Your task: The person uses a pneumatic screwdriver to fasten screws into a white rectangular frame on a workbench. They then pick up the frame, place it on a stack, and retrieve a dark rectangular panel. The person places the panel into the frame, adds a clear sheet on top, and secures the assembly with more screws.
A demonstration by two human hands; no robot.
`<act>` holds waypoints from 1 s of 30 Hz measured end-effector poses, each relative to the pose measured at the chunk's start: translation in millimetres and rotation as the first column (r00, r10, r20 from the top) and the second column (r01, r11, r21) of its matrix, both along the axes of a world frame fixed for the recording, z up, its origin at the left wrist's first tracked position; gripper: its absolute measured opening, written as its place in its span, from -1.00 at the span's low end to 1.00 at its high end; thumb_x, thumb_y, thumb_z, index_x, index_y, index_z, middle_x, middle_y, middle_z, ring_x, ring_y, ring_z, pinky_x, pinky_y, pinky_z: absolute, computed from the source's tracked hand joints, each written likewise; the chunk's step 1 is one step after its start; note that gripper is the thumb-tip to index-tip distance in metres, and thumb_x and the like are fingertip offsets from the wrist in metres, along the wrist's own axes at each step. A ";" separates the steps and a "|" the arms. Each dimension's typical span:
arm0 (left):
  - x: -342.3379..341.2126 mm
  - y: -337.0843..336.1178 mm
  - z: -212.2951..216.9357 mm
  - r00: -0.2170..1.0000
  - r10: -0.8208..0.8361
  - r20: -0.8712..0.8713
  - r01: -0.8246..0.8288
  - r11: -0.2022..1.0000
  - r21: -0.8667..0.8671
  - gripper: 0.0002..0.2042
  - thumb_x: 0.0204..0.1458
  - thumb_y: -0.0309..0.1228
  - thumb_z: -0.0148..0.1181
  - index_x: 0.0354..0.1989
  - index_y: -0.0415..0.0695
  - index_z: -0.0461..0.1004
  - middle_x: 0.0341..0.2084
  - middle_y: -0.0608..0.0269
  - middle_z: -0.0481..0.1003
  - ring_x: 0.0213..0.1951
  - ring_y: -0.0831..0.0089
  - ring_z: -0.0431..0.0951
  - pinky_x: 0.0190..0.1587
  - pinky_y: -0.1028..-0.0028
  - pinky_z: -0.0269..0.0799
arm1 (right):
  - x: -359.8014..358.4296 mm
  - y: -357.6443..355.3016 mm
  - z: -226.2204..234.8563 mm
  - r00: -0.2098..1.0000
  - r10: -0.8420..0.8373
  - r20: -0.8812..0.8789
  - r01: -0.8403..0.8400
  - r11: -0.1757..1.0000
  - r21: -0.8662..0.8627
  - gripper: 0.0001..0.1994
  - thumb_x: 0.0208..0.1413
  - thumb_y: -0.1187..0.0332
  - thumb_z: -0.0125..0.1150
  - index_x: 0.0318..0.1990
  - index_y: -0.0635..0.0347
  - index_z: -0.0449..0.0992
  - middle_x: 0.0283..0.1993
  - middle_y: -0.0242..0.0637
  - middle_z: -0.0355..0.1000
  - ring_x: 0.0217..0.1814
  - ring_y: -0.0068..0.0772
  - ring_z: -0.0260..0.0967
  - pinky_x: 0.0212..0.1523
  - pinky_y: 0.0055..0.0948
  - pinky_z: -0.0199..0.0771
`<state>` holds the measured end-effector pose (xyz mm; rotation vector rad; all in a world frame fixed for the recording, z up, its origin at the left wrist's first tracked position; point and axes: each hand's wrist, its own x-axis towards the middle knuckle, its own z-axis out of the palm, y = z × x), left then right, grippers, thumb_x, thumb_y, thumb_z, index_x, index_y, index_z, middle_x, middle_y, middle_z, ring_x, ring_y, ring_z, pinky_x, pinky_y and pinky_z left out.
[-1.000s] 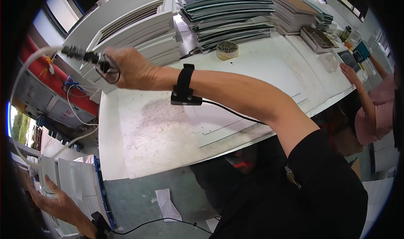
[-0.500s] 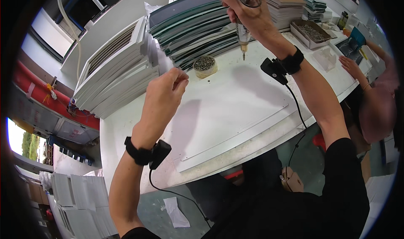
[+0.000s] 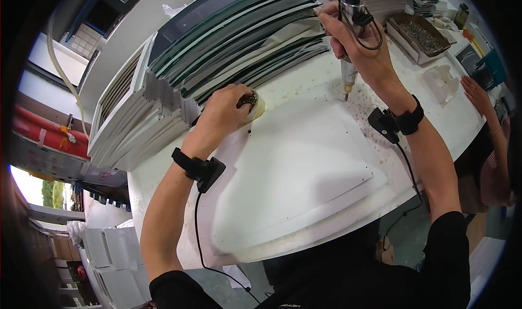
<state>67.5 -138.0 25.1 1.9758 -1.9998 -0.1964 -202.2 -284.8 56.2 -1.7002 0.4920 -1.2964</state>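
My left hand (image 3: 222, 112) dips into a small round tub (image 3: 259, 107) of dark screws. Its fingers curl together at the rim; their tips are hidden among the screws. My right hand (image 3: 370, 56) is wrapped around a silver electric screwdriver (image 3: 348, 72), held upright with its bit pointing down near the far right corner of a flat white panel (image 3: 299, 156). Whether the bit touches anything I cannot tell. Small dark dots, screws or holes, mark the panel near the tub and at its near right corner.
Behind the tub stands a tall stack of dark glass-like sheets (image 3: 234, 37); white slatted frames (image 3: 130, 102) are piled at its left. A box of small metal parts (image 3: 418, 34) sits at the far right. Another person's hand (image 3: 476, 94) rests by the table's right edge.
My left hand has moved from in front of the tub into it. My right hand and the screwdriver have come lower and rightward in the picture. The whole view has shifted as well.
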 end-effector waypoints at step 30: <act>-85.2 74.5 4.8 0.961 0.099 -0.259 -0.072 0.991 0.112 -0.87 0.07 -0.58 0.27 -0.22 -0.27 0.49 -0.40 0.20 0.57 -0.37 0.51 0.57 -0.22 0.50 0.53 | -8.7 -11.6 -12.3 0.995 0.098 0.017 -0.098 0.995 0.001 -0.82 0.35 0.25 0.24 -0.11 0.17 0.52 -0.47 -0.57 0.37 -0.50 -0.75 0.30 -0.50 -0.63 0.33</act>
